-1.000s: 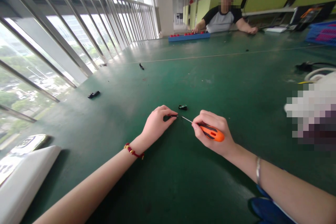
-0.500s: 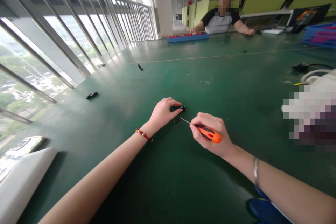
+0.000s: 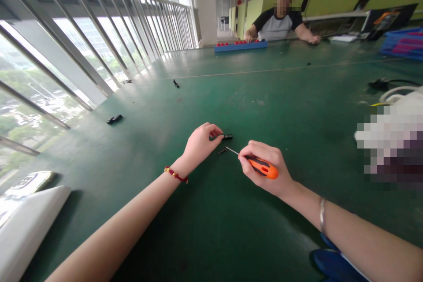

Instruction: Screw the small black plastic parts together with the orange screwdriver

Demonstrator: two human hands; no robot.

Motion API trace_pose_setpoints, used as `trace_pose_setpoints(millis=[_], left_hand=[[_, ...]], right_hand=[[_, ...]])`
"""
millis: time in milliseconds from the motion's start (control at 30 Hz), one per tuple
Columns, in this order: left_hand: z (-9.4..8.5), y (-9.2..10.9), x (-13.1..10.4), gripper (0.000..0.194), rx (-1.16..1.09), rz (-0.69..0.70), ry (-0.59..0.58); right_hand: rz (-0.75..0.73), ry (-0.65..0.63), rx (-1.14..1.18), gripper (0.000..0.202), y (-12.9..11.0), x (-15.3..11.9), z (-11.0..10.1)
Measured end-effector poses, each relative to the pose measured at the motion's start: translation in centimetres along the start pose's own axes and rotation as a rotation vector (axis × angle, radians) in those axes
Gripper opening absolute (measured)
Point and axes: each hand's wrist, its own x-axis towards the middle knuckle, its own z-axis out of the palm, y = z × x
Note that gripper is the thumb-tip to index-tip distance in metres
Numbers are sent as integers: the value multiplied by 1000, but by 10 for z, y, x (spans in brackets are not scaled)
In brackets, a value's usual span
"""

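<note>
Low in the middle of the frame, the right hand (image 3: 279,161) is curled snugly around the orange handle of a screwdriver (image 3: 271,170), its thin shaft aimed left; we take the handle for firm, grippy plastic, best held around its thick part, as here. Just beside the tip, a small black strip (image 3: 222,151) lies on the green desk (image 3: 205,229); we judge it light and stiff, perhaps easily snapped, and best picked up by its long edges. A little farther up, near the centre, the left hand (image 3: 202,142) has thumb and fingers drawn to a narrow pinch on the left end of a black block (image 3: 228,137); whether it touches the desk we cannot tell. We expect it to be light, hard and rather slippery, so gripping both long sides should steady it better. Farther off, a black clip (image 3: 114,119) lies at the frame's left, and a blue tray (image 3: 240,47) near the top.
</note>
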Motion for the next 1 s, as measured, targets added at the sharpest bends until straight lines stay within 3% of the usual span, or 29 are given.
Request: trace_pose_setpoints(millis=[200, 400, 700, 833, 1000], left_hand=[[-6, 12, -30, 16, 130, -1, -48], [-2, 8, -37, 16, 291, 159, -40], [-11, 16, -48, 15, 314, 651, 195], [-10, 18, -49, 10, 247, 733, 269], [-7, 16, -48, 14, 150, 741, 267]], right_hand=[[24, 24, 1, 12, 0, 0, 0], [29, 37, 0, 12, 0, -1, 0], [137, 3, -14, 5, 5, 0, 3], [165, -80, -9, 7, 7, -1, 5], [163, -98, 3, 11, 7, -1, 4]])
